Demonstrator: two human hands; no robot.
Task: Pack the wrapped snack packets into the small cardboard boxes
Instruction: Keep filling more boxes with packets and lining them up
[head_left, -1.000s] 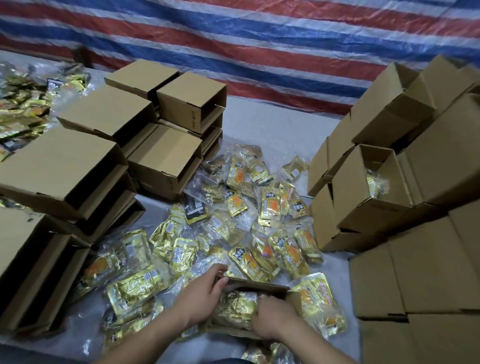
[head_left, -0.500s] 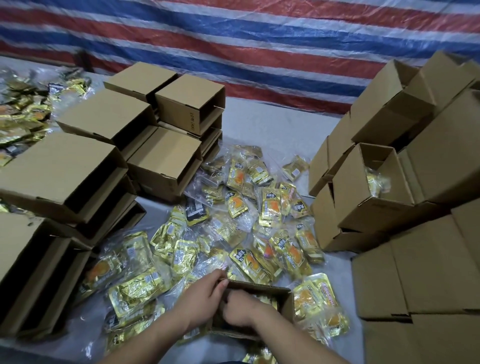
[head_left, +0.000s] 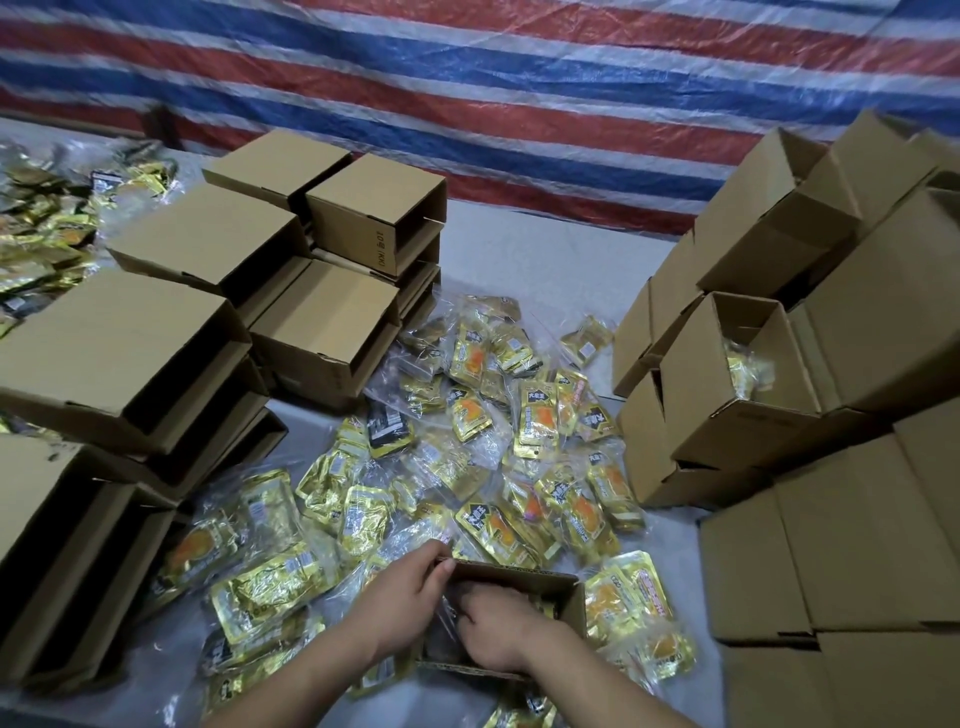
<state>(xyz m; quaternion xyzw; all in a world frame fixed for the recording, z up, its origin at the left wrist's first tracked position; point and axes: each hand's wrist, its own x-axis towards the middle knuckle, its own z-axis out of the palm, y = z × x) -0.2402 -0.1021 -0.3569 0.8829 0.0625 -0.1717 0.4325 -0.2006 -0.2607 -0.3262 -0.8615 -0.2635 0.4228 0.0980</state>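
Fingers of your left hand hook the box rim; your right hand reaches inside it, curled, grip unclear.

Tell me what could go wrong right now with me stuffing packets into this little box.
1. Your right hand is pushed down inside the open box, so packets may crumple or their clear wrap tear.
2. Your left hand grips only the box's far left corner, so hard pressing could bend that wall or tip the box.
3. Loose snack packets crowd the box, so one could get trapped under it.
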